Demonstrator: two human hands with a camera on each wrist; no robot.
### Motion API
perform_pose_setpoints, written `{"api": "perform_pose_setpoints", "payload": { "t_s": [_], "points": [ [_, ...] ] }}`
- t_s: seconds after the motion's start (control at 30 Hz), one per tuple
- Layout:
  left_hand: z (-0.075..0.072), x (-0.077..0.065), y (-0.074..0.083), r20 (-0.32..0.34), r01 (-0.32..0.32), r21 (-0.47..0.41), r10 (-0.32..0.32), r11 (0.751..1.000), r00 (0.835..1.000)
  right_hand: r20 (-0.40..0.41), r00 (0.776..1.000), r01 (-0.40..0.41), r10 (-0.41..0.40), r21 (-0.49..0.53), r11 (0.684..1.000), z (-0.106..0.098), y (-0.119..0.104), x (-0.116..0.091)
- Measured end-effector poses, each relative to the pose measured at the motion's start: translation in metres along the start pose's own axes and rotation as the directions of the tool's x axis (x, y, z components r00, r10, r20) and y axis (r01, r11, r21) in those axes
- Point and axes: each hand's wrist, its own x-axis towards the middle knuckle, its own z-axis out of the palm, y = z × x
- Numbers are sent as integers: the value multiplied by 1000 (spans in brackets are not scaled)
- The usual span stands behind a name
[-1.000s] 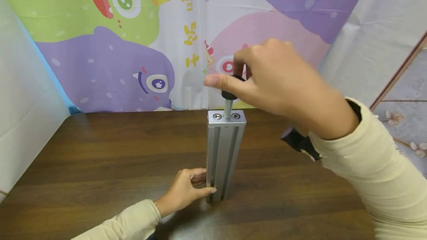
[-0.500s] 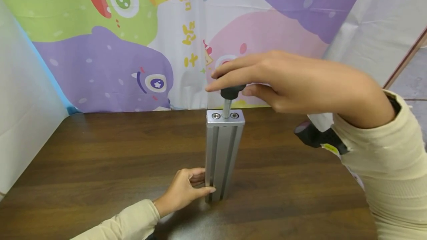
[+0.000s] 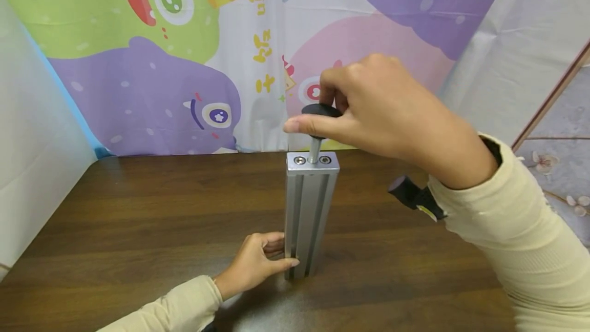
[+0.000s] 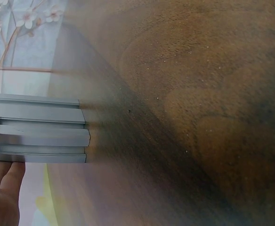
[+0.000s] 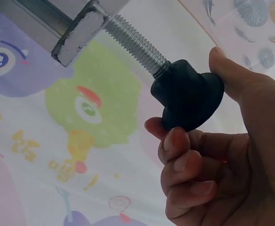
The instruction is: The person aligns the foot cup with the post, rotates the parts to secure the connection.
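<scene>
An aluminium profile (image 3: 306,214) stands upright on the table, with a metal end plate (image 3: 312,167) and two screws on top. My left hand (image 3: 251,265) holds it low down, thumb on the front and fingers behind, as the left wrist view shows with the hand (image 4: 3,188) at its edge. From the plate's middle rises a threaded stud (image 5: 136,44) carrying a black levelling foot (image 5: 184,96). My right hand (image 3: 382,111) pinches that foot's wide rim between thumb and curled fingers, the wrist arched above the profile.
The dark wooden table (image 3: 184,209) ends at a cartoon-printed curtain (image 3: 180,81) close behind the profile. White sheeting (image 3: 41,132) closes the left side. A black device (image 3: 415,196) shows below the right sleeve (image 3: 511,240).
Half a second ago my right fingers reached left across the foot with the thumb nearer me. The wrist has turned back, thumb in front, as one second ago. The left hand stays put.
</scene>
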Motion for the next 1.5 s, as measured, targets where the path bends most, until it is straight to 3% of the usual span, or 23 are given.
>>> {"api": "perform_pose_setpoints", "payload": {
  "t_s": [0.17,0.3,0.37,0.43,0.57,0.63,0.77,0.87,0.93,1.03,1.1,1.2,1.27,1.4,1.5],
  "points": [
    [1,1,0,-3,4,2,-4,1000,1000,41,999,-16,16,15,1000,-3,0,0],
    [1,1,1,-2,8,17,-8,1000,1000,193,981,-21,9,60,998,-11,9,-2],
    [0,1,1,0,10,21,-10,1000,1000,270,961,27,-52,94,995,-16,15,-4],
    [0,1,1,2,10,14,-11,1000,1000,310,937,120,-162,149,981,-20,20,-5],
    [0,1,0,-3,6,13,-6,1000,1000,280,881,322,-382,237,917,-25,24,-6],
    [1,1,0,-5,3,16,-2,1000,1000,264,864,367,-429,255,895,-25,24,-5],
    [0,1,-1,-5,-1,7,1,1000,1000,270,846,403,-459,238,883,-23,26,-3],
    [0,1,-2,-3,-1,1,1,1000,1000,261,862,396,-434,188,899,-19,26,-1],
    [1,1,-2,-3,-4,4,4,1000,1000,232,897,349,-375,149,925,-15,24,0],
    [1,1,-2,-1,-5,-5,5,1000,1000,165,961,209,-220,82,974,-7,16,3],
    [1,2,-2,-1,-4,-5,4,1000,1000,114,988,100,-105,48,994,-2,8,5],
    [1,1,-2,-2,3,0,-3,1000,1000,49,999,-23,24,-30,999,4,-2,5],
    [1,1,-1,-3,6,4,-6,1000,1000,8,998,-66,67,-65,996,6,-7,4],
    [1,1,-1,-2,4,0,-4,1000,1000,-43,995,-98,94,-95,991,9,-11,3],
    [1,1,-1,0,-2,-2,2,1000,1000,-36,994,-105,102,-108,989,8,-12,3]
  ]
}}
